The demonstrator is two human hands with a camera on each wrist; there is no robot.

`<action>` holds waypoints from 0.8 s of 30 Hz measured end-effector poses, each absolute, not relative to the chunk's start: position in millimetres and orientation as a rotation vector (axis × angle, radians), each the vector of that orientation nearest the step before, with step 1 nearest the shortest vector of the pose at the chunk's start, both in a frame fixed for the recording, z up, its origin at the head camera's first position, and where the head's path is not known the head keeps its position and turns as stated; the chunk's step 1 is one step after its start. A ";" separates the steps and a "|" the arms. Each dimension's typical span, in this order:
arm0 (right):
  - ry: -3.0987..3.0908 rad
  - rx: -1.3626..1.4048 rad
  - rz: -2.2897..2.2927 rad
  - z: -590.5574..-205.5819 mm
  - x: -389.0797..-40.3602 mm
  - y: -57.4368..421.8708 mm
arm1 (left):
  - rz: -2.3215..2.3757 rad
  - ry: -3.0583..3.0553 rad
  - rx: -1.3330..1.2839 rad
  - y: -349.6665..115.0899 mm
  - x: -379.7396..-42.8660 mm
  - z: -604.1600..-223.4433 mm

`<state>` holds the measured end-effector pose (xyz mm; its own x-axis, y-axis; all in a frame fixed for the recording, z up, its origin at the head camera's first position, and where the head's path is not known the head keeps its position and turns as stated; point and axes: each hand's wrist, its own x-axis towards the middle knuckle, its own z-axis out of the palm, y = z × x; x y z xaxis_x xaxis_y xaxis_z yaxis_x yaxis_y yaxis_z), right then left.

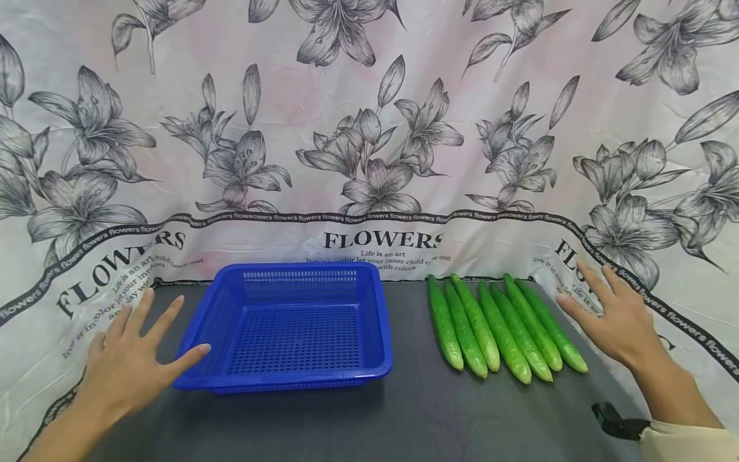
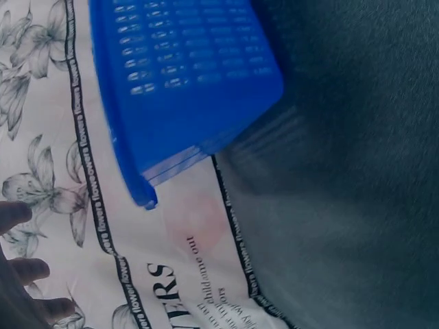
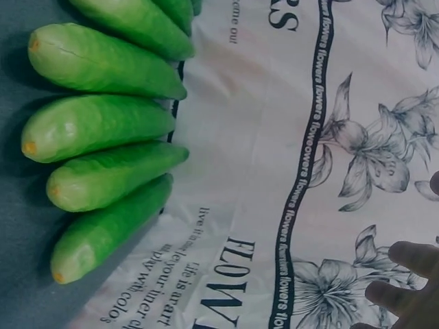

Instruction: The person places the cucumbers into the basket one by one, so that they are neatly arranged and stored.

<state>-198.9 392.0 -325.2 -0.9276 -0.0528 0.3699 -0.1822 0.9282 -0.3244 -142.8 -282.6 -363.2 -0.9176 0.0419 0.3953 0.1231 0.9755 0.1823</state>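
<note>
Hovering wide | left fingers [image 1: 167,321] near basket rim [image 1: 288,379] | right fingers [image 1: 594,282] near cucumbers [image 1: 503,333] | gap between

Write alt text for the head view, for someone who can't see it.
Empty blue basket with seven cucumbers to its right on a gray surface. A person's left hand is near the basket, right hand near the cucumbers, fingers spread, nothing in either grip. Floral cloth hangs behind.

The basket [image 1: 283,379] is glossy plastic, the cucumbers [image 1: 504,333] shiny, the tabletop [image 1: 450,420] matt, the backdrop [image 1: 369,186] cloth-like.
</note>
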 end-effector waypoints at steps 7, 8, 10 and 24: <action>-2.691 0.199 0.597 -337.7 -201.0 396.9 | -0.353 -2.706 -0.188 -278.1 -143.0 -373.5; -2.693 0.193 0.614 -339.5 -201.6 397.6 | -0.363 -2.704 -0.201 -277.8 -143.0 -375.1; -2.705 0.175 0.635 -343.1 -203.0 399.8 | -0.391 -2.697 -0.231 -276.9 -143.4 -378.9; -2.684 0.104 0.767 -379.1 -208.9 417.6 | -0.590 -2.656 -0.351 -272.8 -148.9 -401.4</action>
